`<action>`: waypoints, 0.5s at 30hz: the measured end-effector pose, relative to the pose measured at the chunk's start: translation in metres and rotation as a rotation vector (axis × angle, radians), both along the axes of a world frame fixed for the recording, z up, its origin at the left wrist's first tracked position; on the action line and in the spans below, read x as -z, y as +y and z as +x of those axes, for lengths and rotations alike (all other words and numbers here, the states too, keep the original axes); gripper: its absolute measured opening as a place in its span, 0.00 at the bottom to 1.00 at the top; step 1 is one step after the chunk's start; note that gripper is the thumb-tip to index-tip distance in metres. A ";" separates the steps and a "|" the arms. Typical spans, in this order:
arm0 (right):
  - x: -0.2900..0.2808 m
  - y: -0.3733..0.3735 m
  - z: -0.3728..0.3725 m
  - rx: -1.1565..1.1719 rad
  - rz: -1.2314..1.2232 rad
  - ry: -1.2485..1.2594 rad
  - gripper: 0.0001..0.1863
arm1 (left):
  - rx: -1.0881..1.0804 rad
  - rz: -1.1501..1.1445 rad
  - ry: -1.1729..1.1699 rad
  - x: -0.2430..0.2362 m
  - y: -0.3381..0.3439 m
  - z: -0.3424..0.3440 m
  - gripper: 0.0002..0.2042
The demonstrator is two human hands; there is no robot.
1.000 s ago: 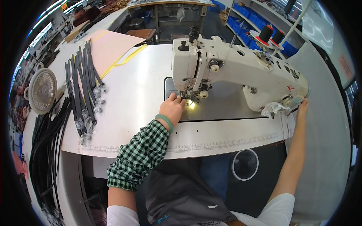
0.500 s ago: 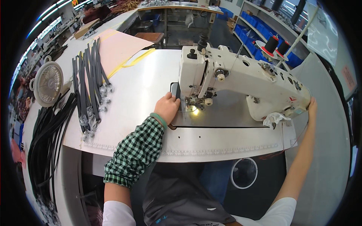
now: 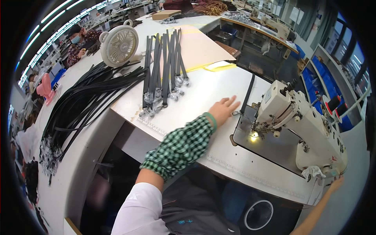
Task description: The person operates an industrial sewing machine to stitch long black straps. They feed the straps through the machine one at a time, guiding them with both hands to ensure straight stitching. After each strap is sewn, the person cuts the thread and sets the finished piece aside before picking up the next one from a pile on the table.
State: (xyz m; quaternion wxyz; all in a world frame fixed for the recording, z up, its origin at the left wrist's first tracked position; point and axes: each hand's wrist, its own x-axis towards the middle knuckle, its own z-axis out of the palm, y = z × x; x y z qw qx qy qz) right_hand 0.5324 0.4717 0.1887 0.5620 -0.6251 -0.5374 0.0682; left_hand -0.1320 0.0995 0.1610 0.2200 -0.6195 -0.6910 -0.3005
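Observation:
My left hand is over the white tabletop with its fingers spread and holds nothing. Just right of its fingertips lies a single black strap, its small fitted end close to the hand. The strap runs away from me beside the head of a white sewing machine, whose lamp lights the needle area. My right hand is low at the machine's right end, close to the handwheel side. Its fingers are small and partly hidden, so their grip is unclear. A green checked sleeve covers my left forearm.
Black straps with plastic-wrapped ends lie in a row on pink sheet material. Left of them are a white fan and a heap of long black straps. Thread spools stand right. Another person sits far left.
My view has turned left. My left hand has moved from beside the needle area onto the tabletop and its fingers have spread; the black strap now lies free. My right hand has dropped lower at the machine's end.

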 end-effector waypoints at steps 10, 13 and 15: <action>0.012 -0.251 -0.192 -0.440 0.012 -0.052 0.11 | 0.090 -0.609 0.206 -0.048 -0.175 -0.127 0.07; 0.004 -0.329 -0.272 -0.784 0.002 -0.158 0.05 | 0.181 -0.659 0.194 -0.048 -0.157 -0.075 0.06; 0.002 -0.365 -0.311 -1.075 -0.033 -0.152 0.03 | 0.219 -0.571 0.293 -0.040 -0.152 -0.036 0.06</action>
